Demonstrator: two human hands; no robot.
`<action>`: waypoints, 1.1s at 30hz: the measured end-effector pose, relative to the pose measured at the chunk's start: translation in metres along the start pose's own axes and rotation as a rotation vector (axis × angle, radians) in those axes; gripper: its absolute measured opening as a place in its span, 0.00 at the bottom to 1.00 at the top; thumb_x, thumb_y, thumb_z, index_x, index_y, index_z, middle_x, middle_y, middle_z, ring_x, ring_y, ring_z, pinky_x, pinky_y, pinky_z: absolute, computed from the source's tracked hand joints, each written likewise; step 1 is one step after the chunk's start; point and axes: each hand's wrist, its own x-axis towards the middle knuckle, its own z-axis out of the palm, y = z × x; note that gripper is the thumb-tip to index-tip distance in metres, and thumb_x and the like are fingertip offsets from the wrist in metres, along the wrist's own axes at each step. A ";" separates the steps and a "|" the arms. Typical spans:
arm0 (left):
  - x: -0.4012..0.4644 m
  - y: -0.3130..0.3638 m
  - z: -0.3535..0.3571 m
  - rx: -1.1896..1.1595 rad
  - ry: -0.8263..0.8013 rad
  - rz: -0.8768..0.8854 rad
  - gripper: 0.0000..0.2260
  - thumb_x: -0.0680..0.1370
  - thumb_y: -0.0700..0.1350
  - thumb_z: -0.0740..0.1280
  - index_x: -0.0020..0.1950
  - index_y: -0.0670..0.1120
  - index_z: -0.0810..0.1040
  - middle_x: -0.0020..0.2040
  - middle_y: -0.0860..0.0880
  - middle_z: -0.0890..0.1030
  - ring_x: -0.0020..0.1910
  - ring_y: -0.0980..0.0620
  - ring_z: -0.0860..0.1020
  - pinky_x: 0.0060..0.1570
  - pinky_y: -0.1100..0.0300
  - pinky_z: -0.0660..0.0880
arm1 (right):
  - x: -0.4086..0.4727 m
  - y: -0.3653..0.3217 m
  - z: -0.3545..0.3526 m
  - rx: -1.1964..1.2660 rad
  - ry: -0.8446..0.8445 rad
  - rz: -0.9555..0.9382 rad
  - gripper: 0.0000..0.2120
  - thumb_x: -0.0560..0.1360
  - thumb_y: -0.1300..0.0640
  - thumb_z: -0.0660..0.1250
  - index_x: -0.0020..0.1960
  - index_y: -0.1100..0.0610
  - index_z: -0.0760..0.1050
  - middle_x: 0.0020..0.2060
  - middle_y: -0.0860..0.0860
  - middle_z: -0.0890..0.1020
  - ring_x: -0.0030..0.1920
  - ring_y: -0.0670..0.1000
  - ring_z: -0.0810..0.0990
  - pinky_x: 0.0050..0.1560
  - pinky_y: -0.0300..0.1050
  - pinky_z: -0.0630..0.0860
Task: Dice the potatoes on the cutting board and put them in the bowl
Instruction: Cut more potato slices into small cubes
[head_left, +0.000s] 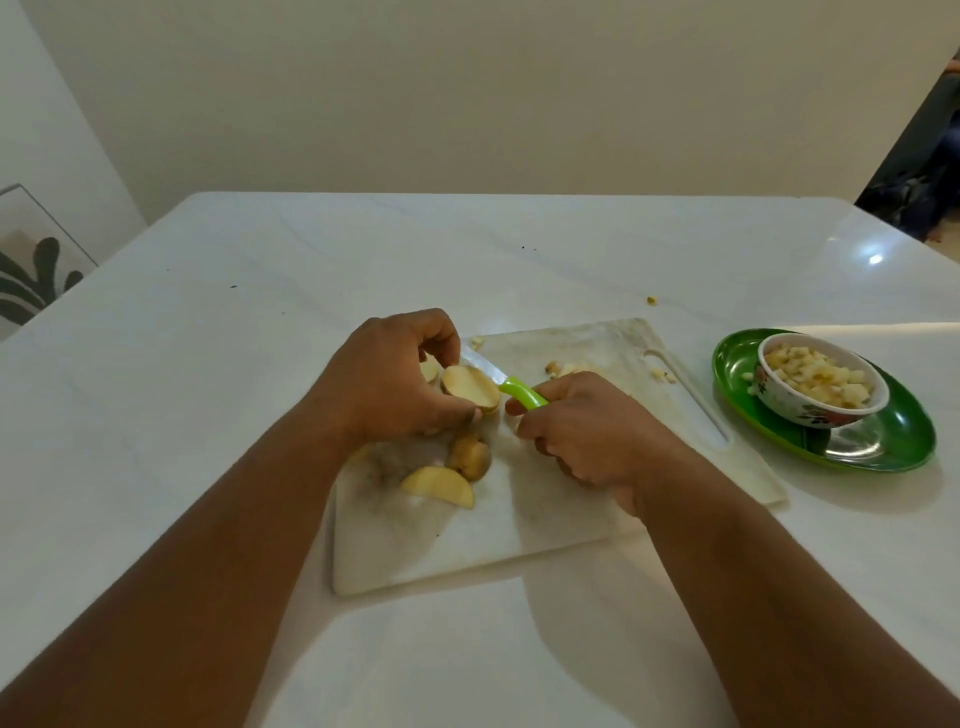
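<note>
A white cutting board (561, 514) lies in the middle of the table. My left hand (384, 379) pinches a potato slice (470, 385) over the board's far left part. My right hand (582, 431) grips the green handle of a knife (522, 393), whose blade runs behind the slice. Nearer me on the board lie a cut potato wedge (439, 484) and a brown-skinned piece (470, 457). A few diced bits (563, 369) sit on the board beyond my right hand. To the right, a patterned bowl (779, 402) holds several diced potato cubes (815, 376).
The bowl stands on a green plate (893, 441) right of the board. Loose potato bits lie near the board's handle slot (662, 374) and one (652, 300) on the white table behind it. A wall runs along the table's far edge.
</note>
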 end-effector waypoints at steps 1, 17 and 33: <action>0.001 -0.002 -0.003 -0.005 -0.006 -0.012 0.21 0.56 0.62 0.79 0.42 0.57 0.76 0.42 0.60 0.80 0.47 0.57 0.78 0.42 0.56 0.75 | -0.002 -0.003 0.001 0.055 -0.055 0.013 0.10 0.72 0.63 0.67 0.51 0.68 0.77 0.28 0.52 0.68 0.24 0.48 0.62 0.26 0.39 0.57; 0.002 -0.008 -0.017 -0.029 -0.143 -0.037 0.20 0.63 0.54 0.85 0.46 0.57 0.77 0.45 0.56 0.81 0.39 0.57 0.81 0.37 0.62 0.75 | -0.004 -0.007 0.006 0.189 -0.225 0.013 0.13 0.75 0.65 0.65 0.59 0.64 0.77 0.27 0.51 0.66 0.22 0.47 0.58 0.23 0.36 0.53; -0.004 0.005 -0.018 -0.047 -0.064 -0.016 0.23 0.57 0.56 0.81 0.44 0.54 0.73 0.41 0.53 0.80 0.41 0.51 0.80 0.41 0.49 0.82 | -0.005 -0.004 0.000 0.292 -0.297 -0.033 0.15 0.77 0.63 0.64 0.60 0.50 0.79 0.26 0.51 0.67 0.24 0.48 0.60 0.24 0.39 0.55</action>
